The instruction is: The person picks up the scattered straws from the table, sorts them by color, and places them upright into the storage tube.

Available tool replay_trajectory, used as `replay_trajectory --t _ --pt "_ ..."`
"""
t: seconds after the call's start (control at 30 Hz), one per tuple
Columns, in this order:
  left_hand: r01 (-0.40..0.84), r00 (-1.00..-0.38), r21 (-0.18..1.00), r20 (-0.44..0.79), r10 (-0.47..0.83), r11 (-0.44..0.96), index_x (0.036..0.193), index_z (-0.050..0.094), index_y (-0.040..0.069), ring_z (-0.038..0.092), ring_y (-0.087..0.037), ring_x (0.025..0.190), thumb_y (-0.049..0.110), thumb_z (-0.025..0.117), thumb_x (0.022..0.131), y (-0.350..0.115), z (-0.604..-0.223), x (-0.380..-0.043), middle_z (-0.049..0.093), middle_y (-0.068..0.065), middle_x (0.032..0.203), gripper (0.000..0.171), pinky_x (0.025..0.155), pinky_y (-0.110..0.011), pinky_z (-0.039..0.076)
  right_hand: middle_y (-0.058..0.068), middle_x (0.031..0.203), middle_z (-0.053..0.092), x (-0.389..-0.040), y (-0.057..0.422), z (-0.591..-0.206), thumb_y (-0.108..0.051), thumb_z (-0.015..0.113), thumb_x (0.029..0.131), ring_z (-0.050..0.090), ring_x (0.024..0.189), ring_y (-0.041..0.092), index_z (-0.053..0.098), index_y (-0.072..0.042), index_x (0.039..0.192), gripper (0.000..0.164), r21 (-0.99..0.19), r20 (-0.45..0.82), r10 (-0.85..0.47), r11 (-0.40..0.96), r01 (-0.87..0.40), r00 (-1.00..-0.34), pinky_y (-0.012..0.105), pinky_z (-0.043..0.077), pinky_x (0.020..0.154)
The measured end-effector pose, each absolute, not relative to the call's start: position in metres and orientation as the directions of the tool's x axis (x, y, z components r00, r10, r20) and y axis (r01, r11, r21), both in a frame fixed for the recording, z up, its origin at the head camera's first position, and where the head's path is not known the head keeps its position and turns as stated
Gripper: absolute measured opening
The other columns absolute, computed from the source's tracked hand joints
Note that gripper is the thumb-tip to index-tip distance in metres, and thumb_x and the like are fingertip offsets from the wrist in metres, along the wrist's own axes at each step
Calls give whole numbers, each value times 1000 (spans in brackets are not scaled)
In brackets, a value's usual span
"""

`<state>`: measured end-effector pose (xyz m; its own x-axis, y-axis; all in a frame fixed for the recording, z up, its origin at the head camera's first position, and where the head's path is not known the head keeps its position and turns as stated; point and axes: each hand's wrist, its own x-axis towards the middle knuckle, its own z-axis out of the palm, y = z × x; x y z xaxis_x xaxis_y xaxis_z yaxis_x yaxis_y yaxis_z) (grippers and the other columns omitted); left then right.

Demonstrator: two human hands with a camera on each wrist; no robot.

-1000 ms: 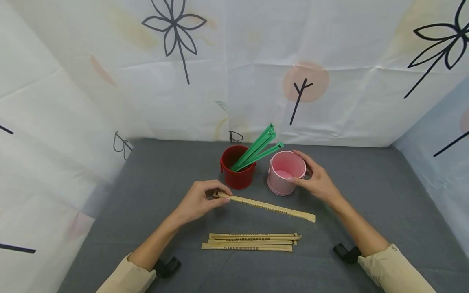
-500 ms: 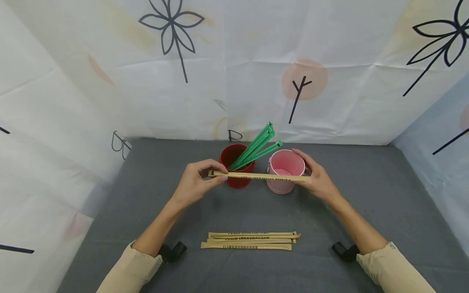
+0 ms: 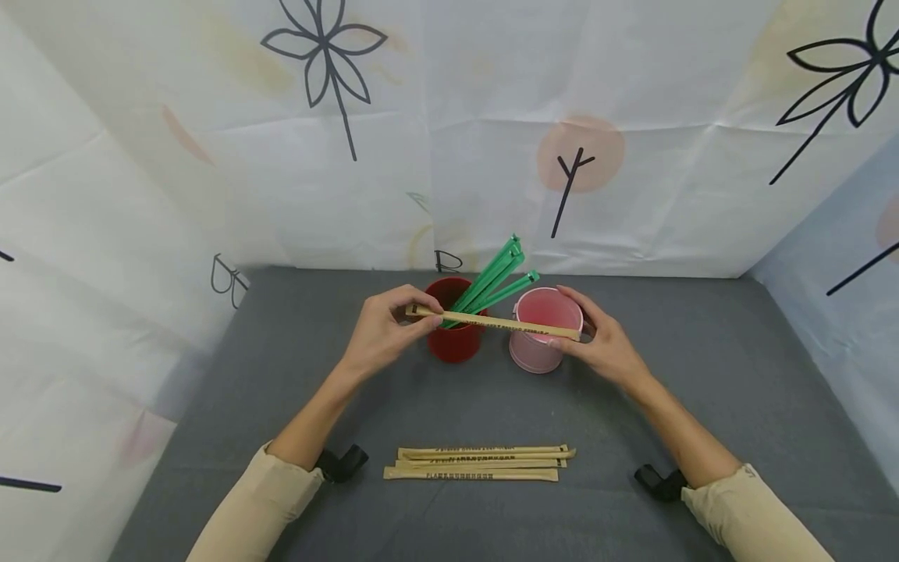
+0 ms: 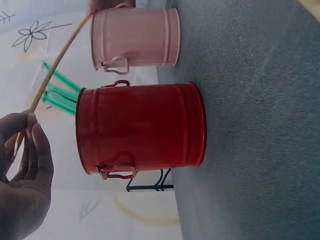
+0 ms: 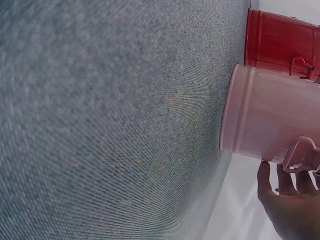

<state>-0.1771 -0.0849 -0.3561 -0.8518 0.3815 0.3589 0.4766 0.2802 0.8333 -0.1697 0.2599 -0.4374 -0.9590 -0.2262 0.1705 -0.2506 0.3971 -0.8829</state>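
Green straws (image 3: 497, 275) lean in the red pail (image 3: 455, 345), seemingly finished. The left hand (image 3: 390, 324) pinches a tan straw (image 3: 502, 322) above both pails, not yet inside the pink pail (image 3: 535, 356) that the right hand (image 3: 605, 343) grips; more straws (image 3: 477, 474) lie on the table (image 3: 295, 390), apparently left to place.

The tabletop (image 3: 316, 328) is plain dark grey. Near its far edge, one bucket, the red bucket (image 3: 455, 348), is deep glossy red; the pink bucket (image 3: 534, 356) is pale pink. Bright green marks the green sticks (image 3: 488, 275). The tan stick (image 3: 502, 322) carries dark printed lettering, as do the tan sticks (image 3: 477, 474) nearer the front edge. Beyond the far edge, the white cloth (image 3: 477, 86) bears dark line-drawn flowers (image 3: 324, 41), a peach circle (image 3: 597, 172) with a black twig (image 3: 570, 183) and faint yellow patches (image 3: 253, 62). The sleeves (image 3: 260, 499) are beige
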Motion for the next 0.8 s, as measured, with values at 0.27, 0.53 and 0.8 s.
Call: replay_trajectory --t 0.27,0.53,0.8 --pt "503 -841 828 401 364 250 98 73 -1 64 -23 73 -3 74 86 -83 -378 -200 69 -13 91 12 64 -34 55 16 150 42 -170 260 -438 -5 78 85 45 133 33 35 -15 155 82 -879 205 -239 382 -286 -949 9 37 97" --pt "525 -829 809 415 376 264 99 75 9 63 -17 70 8 77 87 -83 -382 -210 69 -3 90 12 61 -33 55 15 150 43 -169 259 -438 -5 78 85 47 132 33 35 -16 155 82 -884 199 -229 379 -276 -953 10 40 96" --pt "466 -826 867 355 438 175 102 73 7 71 -35 79 4 73 89 -61 -384 -214 70 -7 100 13 59 -27 49 17 148 45 -168 260 -440 -5 76 87 48 131 34 34 -17 155 81 -884 189 -234 384 -269 -954 10 40 95"
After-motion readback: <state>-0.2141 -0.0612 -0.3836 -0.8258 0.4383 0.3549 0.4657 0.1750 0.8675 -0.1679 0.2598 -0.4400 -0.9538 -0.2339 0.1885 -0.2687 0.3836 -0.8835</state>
